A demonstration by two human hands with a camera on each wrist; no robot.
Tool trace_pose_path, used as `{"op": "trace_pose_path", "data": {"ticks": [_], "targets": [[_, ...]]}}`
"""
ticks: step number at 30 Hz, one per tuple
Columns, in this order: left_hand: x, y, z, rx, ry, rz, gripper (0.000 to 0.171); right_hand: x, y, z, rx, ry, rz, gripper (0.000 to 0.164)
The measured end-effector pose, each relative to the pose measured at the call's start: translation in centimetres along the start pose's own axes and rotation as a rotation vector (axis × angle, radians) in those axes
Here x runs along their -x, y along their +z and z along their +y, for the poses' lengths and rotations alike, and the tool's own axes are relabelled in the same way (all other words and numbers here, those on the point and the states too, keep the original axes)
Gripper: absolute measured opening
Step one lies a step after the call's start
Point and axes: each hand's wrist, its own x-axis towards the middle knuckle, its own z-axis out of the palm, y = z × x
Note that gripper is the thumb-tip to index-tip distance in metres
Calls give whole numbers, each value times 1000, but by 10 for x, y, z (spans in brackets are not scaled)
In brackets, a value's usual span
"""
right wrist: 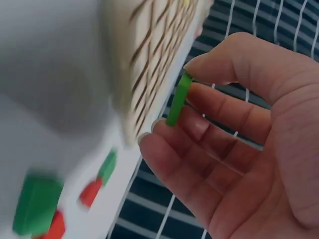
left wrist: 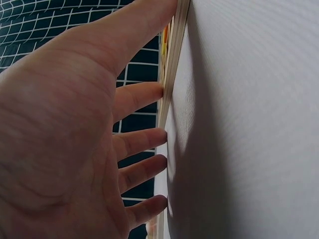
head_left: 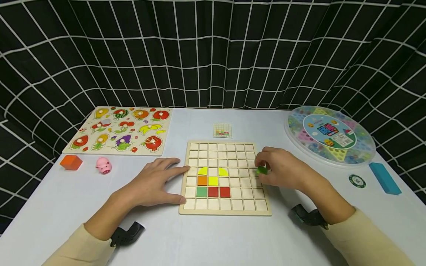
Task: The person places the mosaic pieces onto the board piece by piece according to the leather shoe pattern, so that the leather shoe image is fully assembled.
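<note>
My left hand (head_left: 156,183) lies spread at the left side of a wooden grid board (head_left: 225,211), index finger and thumb at its edge; in the left wrist view its fingers (left wrist: 142,142) are straight. Over the board's right edge my right hand (head_left: 283,168) pinches a small green tile (right wrist: 178,99) between thumb and fingertips. Set in the board's squares are an orange tile (head_left: 202,180), a yellow square tile (head_left: 213,181), a green square tile (head_left: 201,191), two red tiles (head_left: 213,191) and two curved yellow tiles (head_left: 223,171).
Behind the board lies a small pattern card (head_left: 222,130). A fruit puzzle (head_left: 167,129), an orange block (head_left: 71,162) and a pig figure (head_left: 104,165) are left; a round clear case (head_left: 361,149), a chip (head_left: 357,181) and a blue block (head_left: 385,178) right. The right wrist view shows a green block (right wrist: 37,204).
</note>
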Motion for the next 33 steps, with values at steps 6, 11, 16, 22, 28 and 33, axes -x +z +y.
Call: {"op": "trace_pose_path", "data": {"ticks": [6, 11, 16, 22, 28, 33], "targets": [[0, -1, 0, -5, 1, 2, 88, 1, 13, -29, -17, -80, -64, 17], [1, -1, 1, -3, 0, -1, 88, 0, 20, -44, -6, -129, -87, 16], [1, 0, 0, 0, -2, -4, 88, -4, 28, -53, 1, -171, -114, 17], [1, 0, 0, 0, 6, -3, 88, -6, 35, -55, 49, -215, -100, 17], [1, 0, 0, -2, 5, 0, 88, -8, 36, -55, 37, -217, -103, 15], [1, 0, 0, 1, 2, -2, 88, -8, 34, -55, 12, -187, -133, 16]]}}
